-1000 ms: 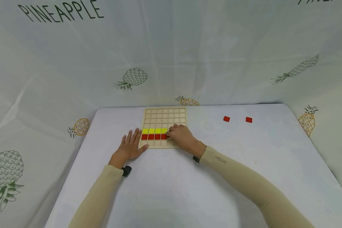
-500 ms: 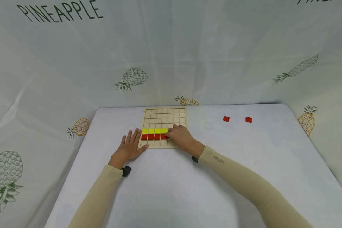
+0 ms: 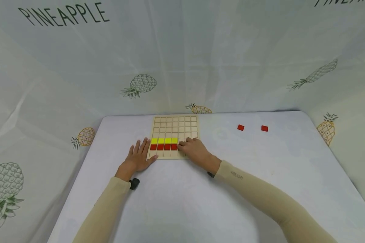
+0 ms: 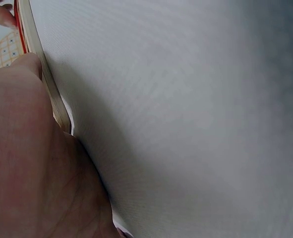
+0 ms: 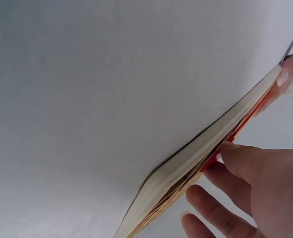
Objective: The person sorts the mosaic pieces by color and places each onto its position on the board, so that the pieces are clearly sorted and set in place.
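A light wooden grid board (image 3: 175,118) lies at the far side of the white table. Several yellow tiles (image 3: 161,140) fill the left part of one row, with several red tiles (image 3: 160,147) in the row just nearer. My left hand (image 3: 136,159) rests flat with spread fingers, its fingertips and thumb at the board's left edge. Over the right end of the red row, my right hand (image 3: 197,152) pinches a small red tile (image 5: 210,162) between thumb and index finger, close on the board. Its fingers hide part of the grid there.
Two loose red tiles, one nearer the board (image 3: 241,127) and one farther right (image 3: 264,128), lie on the table (image 3: 182,202) near its back edge. Behind hangs a pale curtain (image 3: 246,60) printed with pineapples.
My right hand has shifted very slightly right and towards me, staying over the red row. The left hand and the loose tiles have kept their places.
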`<act>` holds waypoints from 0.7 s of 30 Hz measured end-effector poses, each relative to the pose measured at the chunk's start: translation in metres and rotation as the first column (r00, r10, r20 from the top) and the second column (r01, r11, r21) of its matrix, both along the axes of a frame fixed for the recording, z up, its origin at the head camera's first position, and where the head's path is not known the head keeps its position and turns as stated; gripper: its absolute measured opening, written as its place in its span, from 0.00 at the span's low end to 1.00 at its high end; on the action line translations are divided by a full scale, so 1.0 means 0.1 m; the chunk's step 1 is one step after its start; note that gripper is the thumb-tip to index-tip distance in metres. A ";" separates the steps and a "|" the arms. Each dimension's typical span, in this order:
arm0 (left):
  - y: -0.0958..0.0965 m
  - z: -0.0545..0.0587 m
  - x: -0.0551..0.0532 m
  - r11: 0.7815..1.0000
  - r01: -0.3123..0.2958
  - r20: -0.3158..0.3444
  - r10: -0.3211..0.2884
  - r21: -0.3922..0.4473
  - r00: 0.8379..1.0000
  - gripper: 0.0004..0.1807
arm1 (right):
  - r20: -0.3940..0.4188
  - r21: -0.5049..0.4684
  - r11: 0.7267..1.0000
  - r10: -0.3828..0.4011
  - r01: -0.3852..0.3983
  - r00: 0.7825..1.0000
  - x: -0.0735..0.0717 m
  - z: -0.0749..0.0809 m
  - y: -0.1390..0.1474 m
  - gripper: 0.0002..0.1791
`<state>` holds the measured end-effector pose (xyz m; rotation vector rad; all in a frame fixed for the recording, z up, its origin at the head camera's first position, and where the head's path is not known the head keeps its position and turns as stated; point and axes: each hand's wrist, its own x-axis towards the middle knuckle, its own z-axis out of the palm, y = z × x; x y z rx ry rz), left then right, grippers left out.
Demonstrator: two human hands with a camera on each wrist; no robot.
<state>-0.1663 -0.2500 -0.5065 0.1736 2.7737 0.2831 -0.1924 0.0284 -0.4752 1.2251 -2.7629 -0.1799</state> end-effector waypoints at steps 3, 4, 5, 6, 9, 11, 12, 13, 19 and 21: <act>0.01 0.01 0.01 1.000 -0.002 -0.004 0.002 0.012 1.000 0.52 | 0.014 0.023 1.000 -0.010 0.009 1.000 0.04 0.00 0.03 0.27; 0.01 0.01 0.01 1.000 -0.003 -0.001 0.003 0.012 1.000 0.52 | 0.016 0.029 1.000 -0.011 0.010 1.000 0.05 0.00 0.04 0.27; 0.01 0.01 0.01 1.000 -0.003 0.002 0.003 0.008 1.000 0.53 | 0.017 0.032 0.999 -0.010 0.009 1.000 0.06 0.00 0.05 0.28; 0.00 0.01 0.01 1.000 -0.003 0.005 0.003 0.008 1.000 0.53 | 0.016 0.031 0.999 -0.007 0.007 1.000 0.07 0.00 0.06 0.28; -0.01 -0.01 0.01 1.000 -0.003 0.003 0.003 0.005 1.000 0.53 | 0.018 0.023 1.000 -0.003 0.002 1.000 0.10 0.00 0.10 0.27; -0.01 -0.02 0.01 1.000 -0.001 -0.003 0.001 0.008 1.000 0.52 | 0.026 0.012 1.000 -0.004 0.004 1.000 0.11 0.00 0.15 0.26; -0.01 -0.02 0.01 1.000 0.000 -0.007 0.000 0.009 1.000 0.52 | 0.028 0.005 1.000 -0.006 0.006 1.000 0.11 0.00 0.18 0.26; -0.01 -0.02 0.01 1.000 0.002 -0.011 -0.002 0.008 1.000 0.52 | 0.028 0.000 1.000 -0.009 0.009 1.000 0.11 0.00 0.22 0.26; -0.01 -0.02 0.00 1.000 0.010 -0.013 -0.010 -0.011 1.000 0.52 | 0.001 -0.095 0.995 -0.024 0.024 1.000 0.10 0.00 0.54 0.23; -0.01 -0.02 0.00 1.000 0.010 -0.010 -0.011 -0.011 1.000 0.52 | -0.009 -0.124 0.991 -0.045 0.043 0.999 0.10 0.01 0.67 0.22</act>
